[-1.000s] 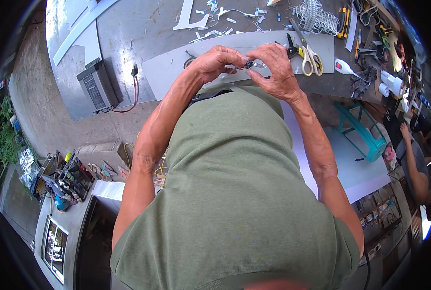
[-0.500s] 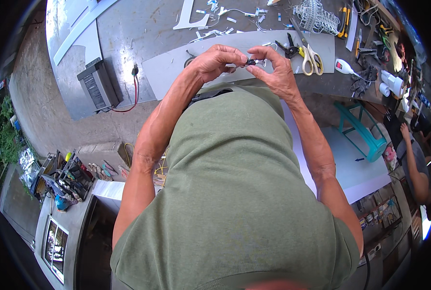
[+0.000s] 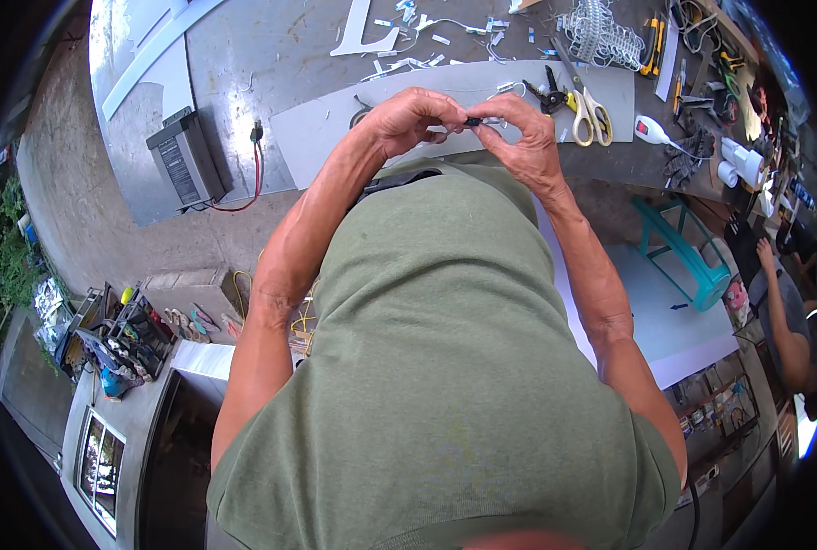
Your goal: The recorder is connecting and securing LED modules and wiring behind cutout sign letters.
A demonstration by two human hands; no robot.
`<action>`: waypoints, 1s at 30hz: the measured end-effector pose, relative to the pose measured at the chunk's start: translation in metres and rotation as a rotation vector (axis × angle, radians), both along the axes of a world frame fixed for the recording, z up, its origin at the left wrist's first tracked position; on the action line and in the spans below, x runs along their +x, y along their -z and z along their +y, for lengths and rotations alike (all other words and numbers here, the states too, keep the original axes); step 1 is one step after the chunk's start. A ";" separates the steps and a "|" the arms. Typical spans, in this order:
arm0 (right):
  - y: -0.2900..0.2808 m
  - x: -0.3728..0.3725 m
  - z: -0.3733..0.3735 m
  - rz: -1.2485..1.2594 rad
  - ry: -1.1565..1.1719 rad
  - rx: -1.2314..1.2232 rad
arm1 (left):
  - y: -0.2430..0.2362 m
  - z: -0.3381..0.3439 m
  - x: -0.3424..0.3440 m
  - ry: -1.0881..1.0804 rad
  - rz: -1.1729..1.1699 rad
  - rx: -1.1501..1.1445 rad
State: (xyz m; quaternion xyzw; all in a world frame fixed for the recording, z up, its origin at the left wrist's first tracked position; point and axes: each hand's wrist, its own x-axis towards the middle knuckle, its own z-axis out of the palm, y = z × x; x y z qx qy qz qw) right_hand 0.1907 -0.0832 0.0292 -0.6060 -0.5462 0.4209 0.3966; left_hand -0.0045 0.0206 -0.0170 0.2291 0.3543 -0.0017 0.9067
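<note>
Over the near edge of a pale grey sheet (image 3: 326, 119), my two hands meet around a small black connector-like piece (image 3: 474, 121). My left hand (image 3: 410, 121) pinches its left end between thumb and fingertips. From the other side, my right hand (image 3: 526, 145) grips it with thumb and forefinger; its exact shape is mostly covered by the fingers. Just right of my right hand lie black-handled pliers (image 3: 548, 95) and scissors with cream handles (image 3: 592, 124). A thin white wire (image 3: 509, 87) lies behind the fingers.
A black box-shaped power supply (image 3: 184, 163) with red and black leads stands at the left. Small LED modules (image 3: 418, 62) and a white cut-out letter (image 3: 363, 32) lie farther back. A glue gun (image 3: 651, 130) is at right. A teal stool (image 3: 688, 252) and another person (image 3: 784, 312) are lower right.
My right thumb and forefinger have drawn closer together around the black piece. My left hand has barely shifted, and the things on the table stay put.
</note>
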 end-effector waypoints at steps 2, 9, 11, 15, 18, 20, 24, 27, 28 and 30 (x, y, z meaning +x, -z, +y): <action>-0.002 0.006 0.002 -0.180 -0.062 0.120 | -0.001 0.000 -0.001 0.006 0.011 0.016; 0.000 0.019 0.004 -0.508 -0.238 0.337 | -0.002 -0.002 -0.001 0.027 0.040 0.056; 0.002 0.019 0.004 -0.517 -0.232 0.351 | 0.002 -0.004 0.000 0.044 0.055 0.129; 0.004 0.017 0.003 -0.456 -0.184 0.322 | 0.003 -0.007 -0.002 -0.012 -0.015 0.168; 0.001 0.016 0.002 -0.389 -0.134 0.248 | -0.007 -0.006 0.000 0.016 -0.069 0.391; -0.002 0.015 0.001 -0.349 -0.103 0.206 | -0.030 -0.002 0.003 0.087 0.040 0.531; -0.003 0.012 0.002 -0.239 -0.033 0.137 | -0.028 -0.002 0.003 0.102 0.035 0.719; -0.003 0.010 0.001 -0.094 0.032 0.013 | -0.031 -0.001 0.005 0.122 0.047 0.988; -0.003 0.010 0.000 -0.095 0.035 0.015 | -0.031 -0.002 0.005 0.096 0.031 1.038; -0.005 0.010 0.000 -0.017 0.050 -0.085 | -0.031 -0.003 0.005 0.071 0.014 1.091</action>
